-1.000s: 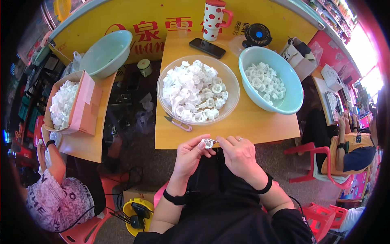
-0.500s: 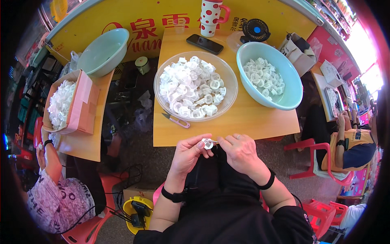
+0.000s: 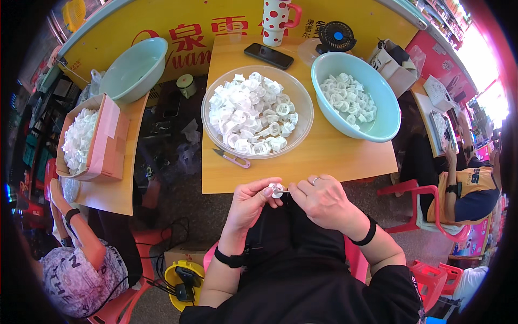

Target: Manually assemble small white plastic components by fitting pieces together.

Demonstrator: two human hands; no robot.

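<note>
The left grip [image 3: 249, 205] pinched a small white part [image 3: 276, 189]; the right grip [image 3: 322, 202], just beside it, held a thin stick [image 3: 286, 191] against that part. If the part turned in the pinch, the stick could slip and jab the left grip. Beyond both grips, a clear bowl [image 3: 305, 121] sat on the desk [image 3: 302, 167].

the small part [image 3: 277, 190] is coloured white, as are the loose pieces [image 3: 243, 116]. the basin [image 3: 382, 121] is tinted pale turquoise. the tumbler [image 3: 274, 24] is patterned with red dots on white. the desk [image 3: 324, 164] is toned light orange-brown. the wall panel [image 3: 145, 16] is coloured yellow and lettered in red. the fan [image 3: 345, 43] is coloured black, centred with blue. the bucket [image 3: 169, 275] is coloured bright yellow.
</note>
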